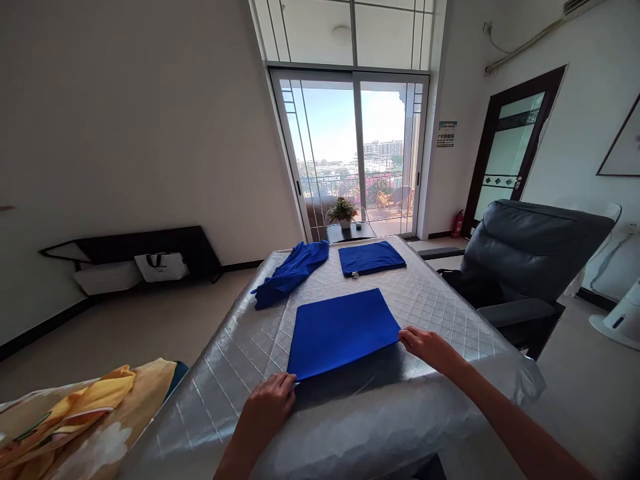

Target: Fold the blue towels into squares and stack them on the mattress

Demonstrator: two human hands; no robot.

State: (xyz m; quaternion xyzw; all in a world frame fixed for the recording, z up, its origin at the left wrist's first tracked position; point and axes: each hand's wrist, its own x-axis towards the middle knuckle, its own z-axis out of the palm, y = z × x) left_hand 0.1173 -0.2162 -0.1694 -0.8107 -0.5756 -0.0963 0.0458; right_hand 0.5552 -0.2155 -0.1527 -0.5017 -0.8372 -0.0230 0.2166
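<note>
A flat, folded blue cloth (345, 333) lies in front of me, its near edge lifted a little off the silver quilted cover (235, 347). My left hand (273, 397) pinches its near left corner. At the near right corner, the fingers of my right hand (423, 343) are closed on the same cloth. Beyond it rests a second folded blue cloth (373, 258), with a small pale tag at its front edge. To the left of that one is a crumpled blue cloth (295, 270), loosely bunched.
A dark leather armchair (535, 267) stands close along the right side. Patterned bedding with a yellow cloth (95, 397) is at the lower left. Behind the far edge, a potted plant (343, 210) sits on a small table before the sliding glass door (357, 153).
</note>
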